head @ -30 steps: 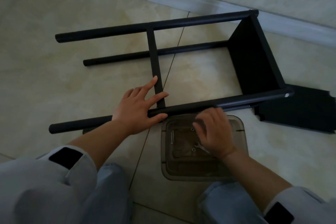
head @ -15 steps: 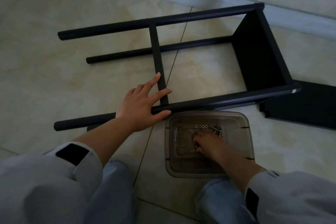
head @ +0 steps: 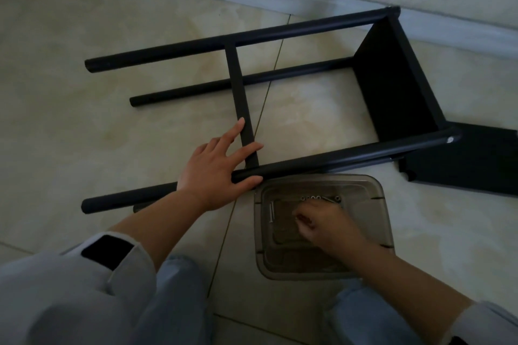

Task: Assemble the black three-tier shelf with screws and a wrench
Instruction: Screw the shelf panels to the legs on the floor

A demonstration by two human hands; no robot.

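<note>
On the floor, our spread left hand (head: 218,165) pins the stiff, light shelf frame (head: 308,161) by its near post, while our right hand (head: 325,225), curled in the tray (head: 384,204), pinches for small, slippery screws (head: 311,198), catch unseen.

Black shelf frame (head: 294,168) laid on its side on the tiled floor.

Four round poles are joined by one flat shelf board (head: 398,87) at the right end and a thin crossbar (head: 241,98). A separate board (head: 473,165) is laid flat just beyond. Screws (head: 311,198) are kept in a clear tray (head: 375,204) beside the nearest pole.
</note>
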